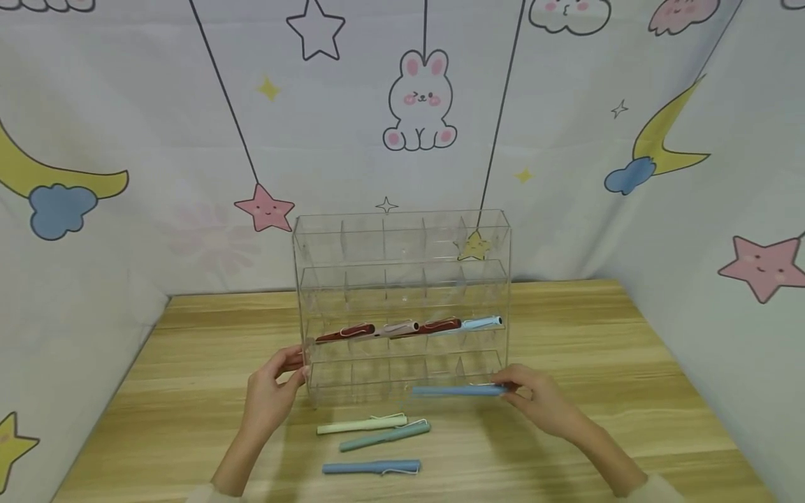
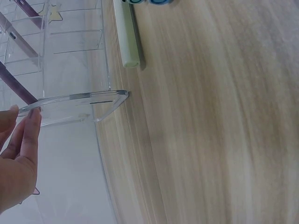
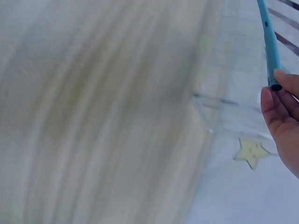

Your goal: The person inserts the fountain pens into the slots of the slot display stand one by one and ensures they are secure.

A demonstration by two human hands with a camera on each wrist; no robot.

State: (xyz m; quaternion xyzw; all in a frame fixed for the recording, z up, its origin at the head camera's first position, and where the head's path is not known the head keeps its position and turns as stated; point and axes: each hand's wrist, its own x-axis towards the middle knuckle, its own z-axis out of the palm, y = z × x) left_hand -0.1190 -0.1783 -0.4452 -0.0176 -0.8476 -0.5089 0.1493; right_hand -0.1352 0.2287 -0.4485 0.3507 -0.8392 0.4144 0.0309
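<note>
A clear acrylic pen rack (image 1: pixel 365 286) with several divided tiers stands on the table. My left hand (image 1: pixel 272 390) grips its left side panel low down, fingers and thumb on either face of the edge, as the left wrist view shows. In front of the rack's right part, my right hand (image 1: pixel 537 399) pinches one end of a blue pen (image 1: pixel 455 391), held roughly level before the lowest tier. In the right wrist view that pen (image 3: pixel 272 51) angles up from my thumb and fingertips (image 3: pixel 268 99). A pale green pen (image 1: pixel 361 424), a teal pen (image 1: pixel 385 436) and another blue pen (image 1: pixel 371 467) lie before the rack.
One rack tier holds a dark red pen (image 1: pixel 346 333), a greyish-pink pen (image 1: pixel 397 328), a second dark red pen (image 1: pixel 440 325) and a light blue pen (image 1: pixel 481 323). A patterned white curtain (image 1: pixel 352 140) hangs behind and beside the wooden table (image 1: pixel 578 335).
</note>
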